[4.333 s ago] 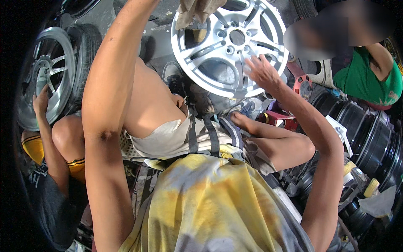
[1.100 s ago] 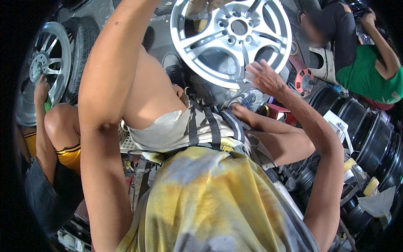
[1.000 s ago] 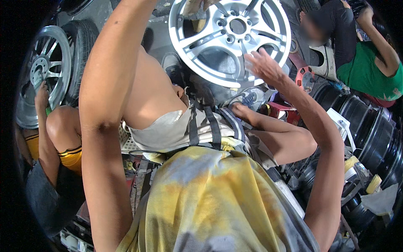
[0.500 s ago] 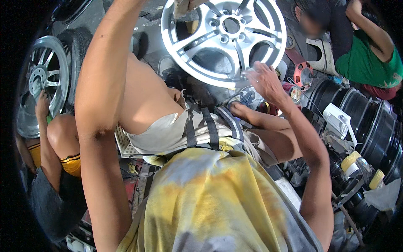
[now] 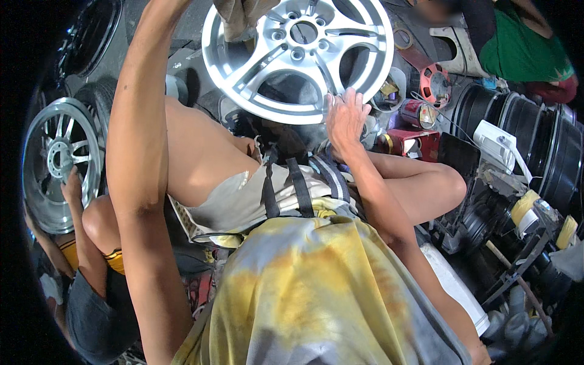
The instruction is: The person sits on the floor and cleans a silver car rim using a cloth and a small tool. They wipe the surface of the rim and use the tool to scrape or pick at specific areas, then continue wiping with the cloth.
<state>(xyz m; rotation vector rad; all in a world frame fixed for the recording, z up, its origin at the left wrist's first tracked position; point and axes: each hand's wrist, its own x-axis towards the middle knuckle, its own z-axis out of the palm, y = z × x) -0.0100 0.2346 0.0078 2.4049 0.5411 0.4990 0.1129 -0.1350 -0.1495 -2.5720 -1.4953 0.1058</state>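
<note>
A silver alloy wheel rim (image 5: 328,55) with no tire lies face up in front of me, above my lap and feet. My right hand (image 5: 347,118) is bare and grips its near edge, fingers laid over the lip beside a spoke; the thumb is hidden. Over the rim's far left side is my left hand (image 5: 240,17), covered by a grey-brown cloth glove and partly cut off by the top of the picture. The gloved fingers lie near the outer lip and a spoke; whether they hold anything is not visible.
Dark steel wheels (image 5: 517,140) stand in a row at the right, behind a white plastic device (image 5: 494,146). Cans and a red box (image 5: 417,143) sit near my right knee. At left a person holds another silver wheel (image 5: 59,158). Another person in green (image 5: 523,48) sits far right.
My right hand has come left along the near edge and now bears on the rim. The rim and my gloved left hand sit farther left in view. My right knee shows more.
</note>
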